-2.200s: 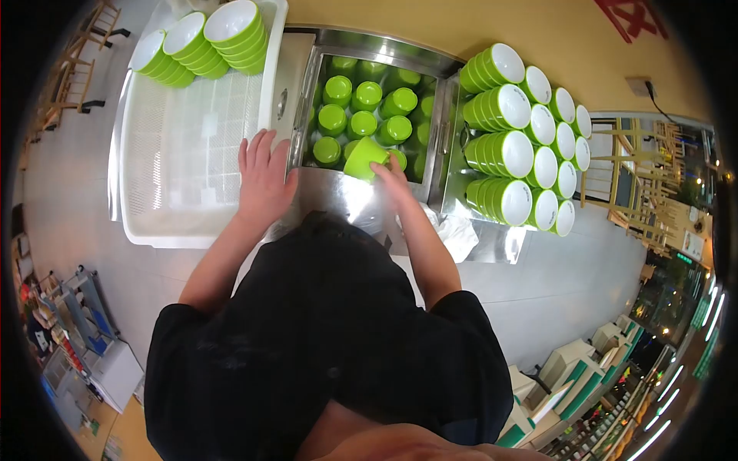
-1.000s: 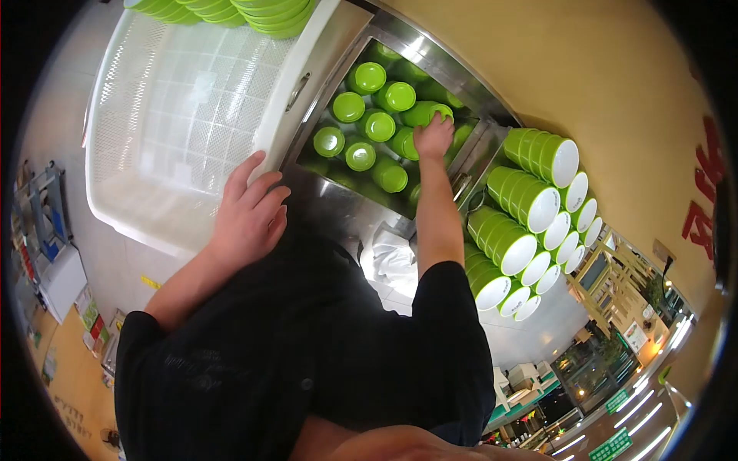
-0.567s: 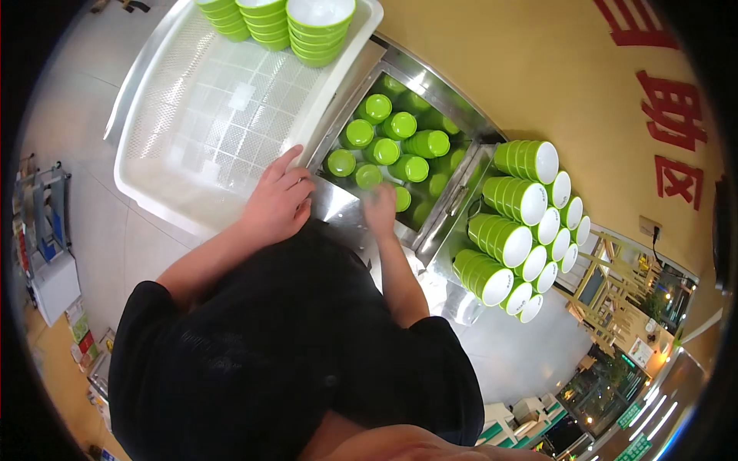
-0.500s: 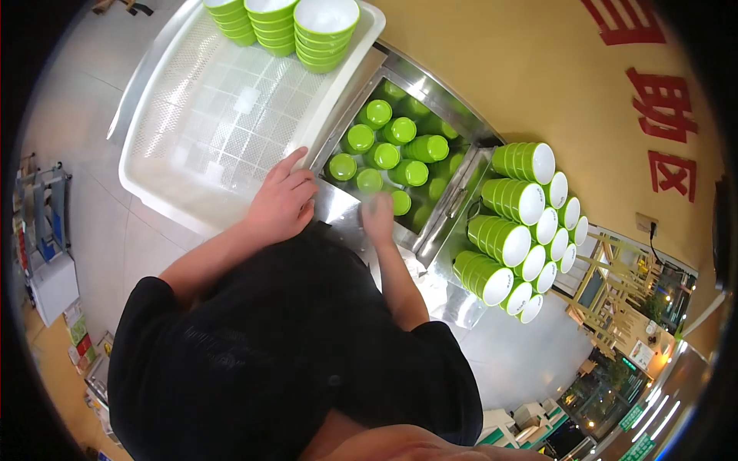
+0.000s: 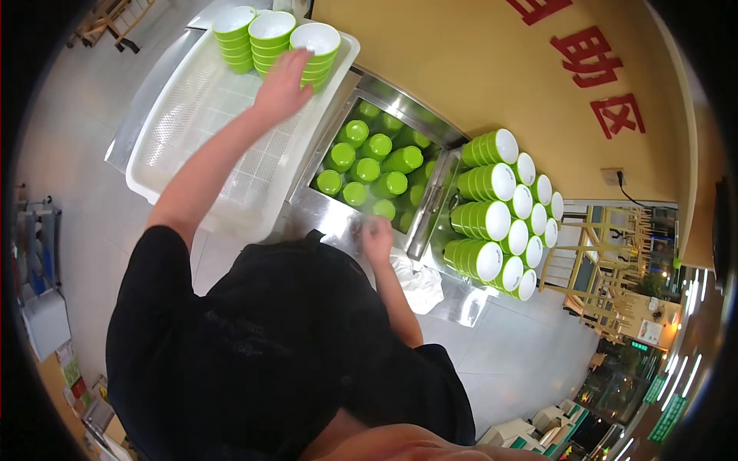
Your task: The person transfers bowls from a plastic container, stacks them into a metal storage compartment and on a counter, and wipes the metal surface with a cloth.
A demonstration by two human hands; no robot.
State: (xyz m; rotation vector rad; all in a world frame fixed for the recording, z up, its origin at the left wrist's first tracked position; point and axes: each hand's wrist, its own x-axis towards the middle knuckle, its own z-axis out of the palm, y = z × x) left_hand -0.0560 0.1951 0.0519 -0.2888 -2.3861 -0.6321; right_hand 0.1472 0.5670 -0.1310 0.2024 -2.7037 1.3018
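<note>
My left hand (image 5: 283,91) reaches up over the white perforated basket (image 5: 265,219), its fingers stretched out. Its fingertips overlap the rim of the nearest stack of green bowls with white insides (image 5: 315,37); whether they grip it I cannot tell. Two more bowl stacks (image 5: 271,29) stand beside that one at the basket's far end. My right hand (image 5: 377,238) is at the front edge of the steel well, fingers curled; anything inside them is hidden. Close by, green cups (image 5: 383,209) stand bottom up inside the well (image 5: 323,201), in several stacks.
Right of the well, green cups with white insides (image 5: 490,261) lie sideways in a pile on the steel counter (image 5: 461,307). A crumpled white cloth (image 5: 417,284) lies near my right forearm. A tan wall (image 5: 453,61) with red characters rises behind.
My left hand has left the basket's near edge and moved up to the bowl stacks. The right hand stays by the well's front edge. The view has shifted slightly.
</note>
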